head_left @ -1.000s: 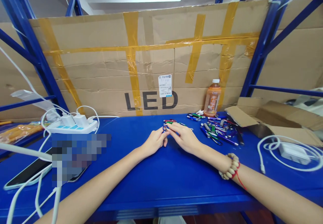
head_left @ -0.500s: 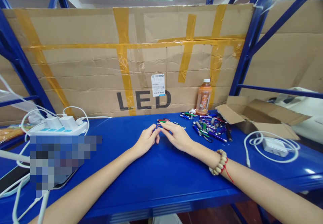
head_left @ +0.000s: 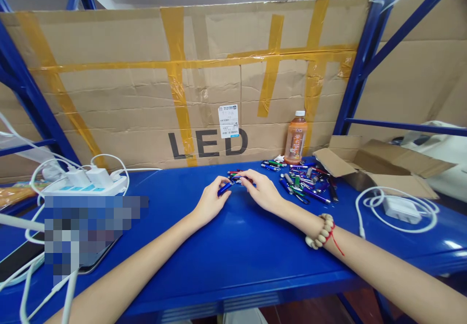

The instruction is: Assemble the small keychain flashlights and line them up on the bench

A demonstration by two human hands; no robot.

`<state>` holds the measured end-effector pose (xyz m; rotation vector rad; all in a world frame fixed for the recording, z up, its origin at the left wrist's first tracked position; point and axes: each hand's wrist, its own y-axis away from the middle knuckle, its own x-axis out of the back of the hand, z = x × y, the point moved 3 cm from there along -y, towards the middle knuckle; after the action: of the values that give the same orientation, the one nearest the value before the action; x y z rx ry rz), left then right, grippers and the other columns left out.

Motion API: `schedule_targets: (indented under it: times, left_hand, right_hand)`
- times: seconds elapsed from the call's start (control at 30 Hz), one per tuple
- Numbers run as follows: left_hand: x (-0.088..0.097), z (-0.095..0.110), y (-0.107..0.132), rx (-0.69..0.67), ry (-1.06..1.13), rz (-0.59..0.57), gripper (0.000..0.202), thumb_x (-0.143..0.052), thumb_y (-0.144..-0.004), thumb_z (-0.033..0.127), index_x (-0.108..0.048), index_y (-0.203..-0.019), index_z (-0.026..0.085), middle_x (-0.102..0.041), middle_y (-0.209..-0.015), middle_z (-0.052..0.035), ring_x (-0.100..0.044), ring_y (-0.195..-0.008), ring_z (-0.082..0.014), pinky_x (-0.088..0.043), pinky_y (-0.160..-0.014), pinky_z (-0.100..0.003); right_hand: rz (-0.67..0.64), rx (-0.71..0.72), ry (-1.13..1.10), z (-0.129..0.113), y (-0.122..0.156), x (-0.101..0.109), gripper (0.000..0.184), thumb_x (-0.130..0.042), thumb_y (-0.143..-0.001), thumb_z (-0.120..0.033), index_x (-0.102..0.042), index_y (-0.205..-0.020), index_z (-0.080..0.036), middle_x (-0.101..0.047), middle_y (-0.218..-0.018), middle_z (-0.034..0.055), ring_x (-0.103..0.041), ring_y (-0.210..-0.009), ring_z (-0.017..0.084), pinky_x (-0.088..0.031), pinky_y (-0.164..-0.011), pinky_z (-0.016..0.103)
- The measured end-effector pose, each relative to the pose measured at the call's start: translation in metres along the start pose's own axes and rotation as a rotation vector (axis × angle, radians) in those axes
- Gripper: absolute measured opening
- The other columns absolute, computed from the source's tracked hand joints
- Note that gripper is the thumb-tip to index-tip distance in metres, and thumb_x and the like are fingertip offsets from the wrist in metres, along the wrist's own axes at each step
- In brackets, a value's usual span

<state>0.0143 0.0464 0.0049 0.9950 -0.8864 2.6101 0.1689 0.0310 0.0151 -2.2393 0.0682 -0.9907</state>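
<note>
A slim blue keychain flashlight [head_left: 225, 189] is gripped between the thumb and fingers of my left hand [head_left: 210, 198], just above the blue shelf top. At its far end is a small metal clip [head_left: 238, 181], which the closed fingertips of my right hand [head_left: 260, 189] pinch, partly hiding it. Just behind my fingertips lies a small group of red and green flashlights [head_left: 233, 173], partly covered by my right hand. To the right of that hand spreads a pile of similar coloured flashlights [head_left: 306, 183] with clips.
An orange drink bottle [head_left: 296, 139] stands behind the pile. Farther right are an open cardboard box [head_left: 383, 166] and a white charger [head_left: 402, 209] with a coiled cable. A power strip [head_left: 85, 187] and cables sit at left. A large taped cardboard sheet [head_left: 127, 110] closes the back.
My hands have moved slightly apart, and the blue flashlight now shows plainly in my left hand. My right hand has shifted a little right and up.
</note>
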Motion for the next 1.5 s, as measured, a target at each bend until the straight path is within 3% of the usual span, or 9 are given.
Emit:
schedule_targets:
  times: [0.1, 0.3, 0.43, 0.57, 0.77, 1.07, 1.27, 1.37, 1.5]
  left_hand:
    - [-0.001, -0.003, 0.000, 0.027, -0.058, 0.010, 0.019, -0.053, -0.076, 0.019, -0.051, -0.094, 0.018, -0.059, -0.089, -0.0018, -0.054, -0.080, -0.0143, -0.042, -0.071, -0.024]
    - [-0.002, -0.010, -0.001, 0.028, -0.139, 0.017, 0.016, -0.053, -0.077, 0.021, -0.056, -0.092, 0.018, -0.060, -0.083, -0.0007, -0.053, -0.067, -0.0125, -0.042, -0.064, -0.024]
    - [-0.004, -0.014, -0.001, 0.038, -0.196, 0.007, 0.016, -0.053, -0.078, 0.023, -0.059, -0.092, 0.020, -0.060, -0.085, -0.0011, -0.054, -0.073, -0.0148, -0.042, -0.067, -0.026]
    - [-0.002, -0.013, 0.000, 0.073, -0.282, -0.003, 0.016, -0.052, -0.080, 0.023, -0.060, -0.092, 0.021, -0.060, -0.084, -0.0011, -0.054, -0.081, -0.0174, -0.042, -0.070, -0.028]
    - [-0.001, -0.006, 0.002, 0.071, -0.334, -0.056, 0.015, -0.053, -0.080, 0.025, -0.062, -0.092, 0.022, -0.060, -0.086, -0.0010, -0.052, -0.088, -0.0182, -0.041, -0.076, -0.029]
    - [-0.001, -0.005, 0.003, 0.074, -0.315, -0.080, 0.018, -0.051, -0.081, 0.025, -0.062, -0.095, 0.023, -0.061, -0.084, -0.0005, -0.053, -0.087, -0.0178, -0.041, -0.075, -0.029]
    - [0.000, -0.005, 0.003, 0.081, -0.304, -0.057, 0.022, -0.049, -0.080, 0.021, -0.058, -0.099, 0.024, -0.062, -0.081, 0.0008, -0.054, -0.085, -0.0170, -0.041, -0.072, -0.028]
    - [0.000, -0.004, 0.003, 0.081, -0.309, -0.058, 0.018, -0.047, -0.080, 0.021, -0.060, -0.092, 0.023, -0.061, -0.080, 0.0006, -0.054, -0.084, -0.0171, -0.041, -0.072, -0.028]
    - [0.000, -0.003, 0.003, 0.087, -0.305, -0.055, 0.017, -0.046, -0.079, 0.020, -0.061, -0.087, 0.022, -0.061, -0.082, -0.0001, -0.054, -0.084, -0.0173, -0.041, -0.072, -0.029]
  right_hand:
    - [0.059, -0.084, -0.052, 0.006, -0.001, 0.002, 0.023, -0.040, -0.085, -0.026, -0.059, -0.097, -0.021, -0.062, -0.098, 0.0013, -0.057, -0.086, 0.015, -0.042, -0.074, 0.027]
    - [0.095, -0.277, -0.127, 0.015, -0.002, 0.006, 0.030, -0.036, -0.083, -0.036, -0.059, -0.090, -0.019, -0.054, -0.058, -0.0021, -0.050, -0.053, 0.012, -0.036, -0.052, 0.022]
    - [0.084, -0.306, -0.043, 0.013, -0.003, 0.009, 0.030, -0.034, -0.082, -0.035, -0.060, -0.084, -0.019, -0.057, -0.061, -0.0015, -0.050, -0.056, 0.012, -0.034, -0.053, 0.021]
    - [-0.014, -0.345, 0.177, 0.011, -0.002, 0.011, 0.028, -0.036, -0.080, -0.033, -0.059, -0.072, -0.021, -0.061, -0.069, -0.0017, -0.053, -0.064, 0.013, -0.029, -0.053, 0.021]
    - [-0.230, -0.426, 0.408, 0.011, -0.001, 0.009, 0.034, -0.040, -0.078, -0.040, -0.059, -0.058, -0.021, -0.062, -0.064, 0.0002, -0.056, -0.066, 0.016, -0.027, -0.052, 0.023]
    - [-0.279, -0.438, 0.667, 0.011, -0.001, 0.015, 0.032, -0.045, -0.073, -0.044, -0.065, -0.064, -0.020, -0.065, -0.070, 0.0063, -0.061, -0.071, 0.022, -0.036, -0.057, 0.027]
    - [-0.229, -0.405, 0.758, 0.017, -0.002, 0.023, 0.028, -0.048, -0.074, -0.039, -0.067, -0.068, -0.019, -0.065, -0.071, 0.0075, -0.061, -0.074, 0.022, -0.038, -0.060, 0.028]
    - [-0.173, -0.317, 0.748, 0.015, -0.004, 0.027, 0.026, -0.048, -0.077, -0.039, -0.067, -0.072, -0.020, -0.065, -0.076, 0.0057, -0.061, -0.075, 0.021, -0.037, -0.059, 0.026]
    - [-0.188, -0.154, 0.571, 0.005, -0.003, 0.023, 0.033, -0.057, -0.069, -0.054, -0.067, -0.078, -0.024, -0.064, -0.086, 0.0017, -0.059, -0.077, 0.017, -0.035, -0.056, 0.023]
